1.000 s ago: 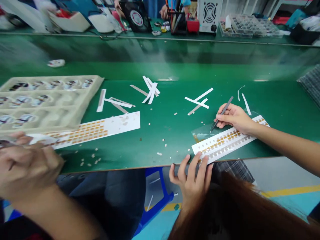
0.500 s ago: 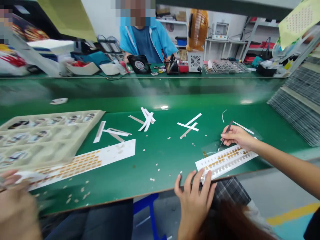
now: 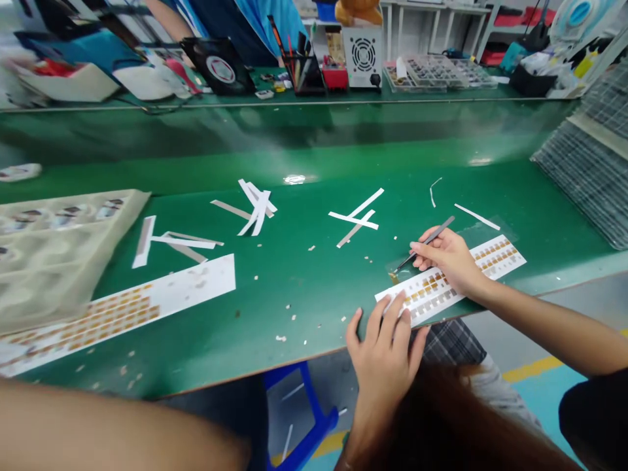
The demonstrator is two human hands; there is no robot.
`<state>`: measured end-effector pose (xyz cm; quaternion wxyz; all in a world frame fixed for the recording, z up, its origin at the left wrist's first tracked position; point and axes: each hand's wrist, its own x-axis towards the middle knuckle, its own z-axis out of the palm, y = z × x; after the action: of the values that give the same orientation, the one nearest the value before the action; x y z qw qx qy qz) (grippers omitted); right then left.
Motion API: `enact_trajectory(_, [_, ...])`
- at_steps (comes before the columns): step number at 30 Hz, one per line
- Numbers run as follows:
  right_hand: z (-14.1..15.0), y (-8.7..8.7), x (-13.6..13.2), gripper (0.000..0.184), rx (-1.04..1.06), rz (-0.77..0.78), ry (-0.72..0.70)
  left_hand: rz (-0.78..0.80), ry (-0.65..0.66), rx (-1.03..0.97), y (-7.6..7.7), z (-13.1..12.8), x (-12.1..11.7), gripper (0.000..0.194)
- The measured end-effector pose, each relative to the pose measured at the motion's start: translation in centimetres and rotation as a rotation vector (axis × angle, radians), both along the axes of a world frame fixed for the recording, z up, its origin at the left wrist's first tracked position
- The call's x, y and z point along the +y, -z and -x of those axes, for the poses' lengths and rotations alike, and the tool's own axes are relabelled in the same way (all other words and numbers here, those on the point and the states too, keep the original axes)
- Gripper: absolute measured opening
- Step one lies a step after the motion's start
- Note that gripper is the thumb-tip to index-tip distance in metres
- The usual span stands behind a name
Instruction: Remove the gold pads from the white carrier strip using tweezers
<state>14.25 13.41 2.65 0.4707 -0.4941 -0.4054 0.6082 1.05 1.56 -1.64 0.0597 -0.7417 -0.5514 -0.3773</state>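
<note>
Right hand [image 3: 449,258] at about 4 o'clock from the middle of the view, fingers curled and pinching slim gray tweezers [image 3: 424,243], the tips slanting toward 8 o'clock and down to a tiny amber piece [image 3: 393,277] at one end of a clear film [image 3: 483,230]. Beneath that hand and partly under the film, a white strip [image 3: 441,284] lying aslant on the green surface [image 3: 304,291], with rows of amber pads along it and its near edge close to the rim. At the strip's 7 o'clock side, left hand [image 3: 385,356], fingers spread, fingertips [image 3: 395,320] pressed on the strip's near edge. Toward 8 o'clock, a second white strip [image 3: 118,314] with amber pads, and just above it at 9 o'clock, a beige tray [image 3: 63,255] of small round parts, partly blurred. In between, crossed heaps of white offcuts [image 3: 258,206] and small pale scraps [image 3: 294,317]. Along the bottom edge at 7 o'clock, a blurred bare forearm [image 3: 108,425], its owner impossible to tell. At 5 o'clock, long brown hair [image 3: 441,425] across the lower edge. Toward 2 o'clock, a dark mesh rack [image 3: 589,176]. At 12 o'clock, farther off, a white power unit [image 3: 363,55] with a round fan grille, beside a black pen cup [image 3: 300,82].
</note>
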Motion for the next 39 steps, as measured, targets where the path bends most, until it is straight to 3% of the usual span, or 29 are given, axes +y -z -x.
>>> enact_trajectory(8, [0.11,-0.36,-0.05,0.040,-0.026,-0.017,-0.014,0.041,-0.081,0.055,-0.81,-0.24,0.15,0.021])
enact_trajectory(13, [0.07,-0.45,-0.08,0.034,-0.051,-0.012,-0.027,0.028,-0.105,0.021,-0.56,-0.42,0.18,0.022])
enact_trajectory(39, [0.02,-0.52,-0.10,0.035,-0.067,-0.048,-0.046,0.015,-0.099,0.073,-0.79,-0.11,0.24,0.023])
